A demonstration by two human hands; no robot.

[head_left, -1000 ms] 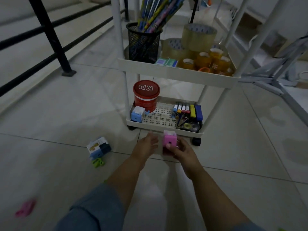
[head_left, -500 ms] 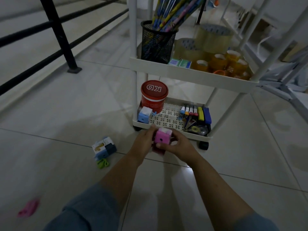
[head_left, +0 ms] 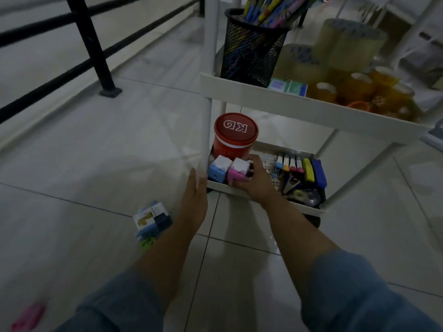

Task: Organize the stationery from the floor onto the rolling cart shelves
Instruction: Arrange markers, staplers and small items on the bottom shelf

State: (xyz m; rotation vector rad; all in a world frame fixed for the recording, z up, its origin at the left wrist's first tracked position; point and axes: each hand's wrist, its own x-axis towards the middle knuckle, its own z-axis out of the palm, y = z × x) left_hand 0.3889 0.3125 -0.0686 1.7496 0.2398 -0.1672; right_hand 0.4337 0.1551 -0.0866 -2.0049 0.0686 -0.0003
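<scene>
The white rolling cart (head_left: 287, 106) fills the view from 12 to 3 o'clock, its upper tray loaded with a mesh pen cup (head_left: 249, 49) and tape rolls (head_left: 347, 44). Below it sits the lower shelf (head_left: 309, 209). A red tub (head_left: 236, 137) stands in the shelf's 10 o'clock corner, and a row of markers (head_left: 299, 168) lies over at 3.

The right hand (head_left: 256, 185) is inside that shelf, fingers curled round a pink box (head_left: 236, 171). It is setting the box down at 6 o'clock of the tub, tight against a blue box (head_left: 219, 170) on its 9 o'clock side. I judge this placement nearly done.

The left hand (head_left: 195, 197) is empty, fingers straight. It is just beside the cart's front post, and whether it touches the post I cannot tell.

Three pieces are left on the floor. A blue-and-white box (head_left: 153, 220) lies at 8 o'clock from the left hand, with a green clip (head_left: 147, 243) just at its 6. A pink piece (head_left: 27, 317) lies well apart, far out at 8. All three lie on the left hand's side, so it is clearly the nearer hand. Blur hides the box's long axis.
</scene>
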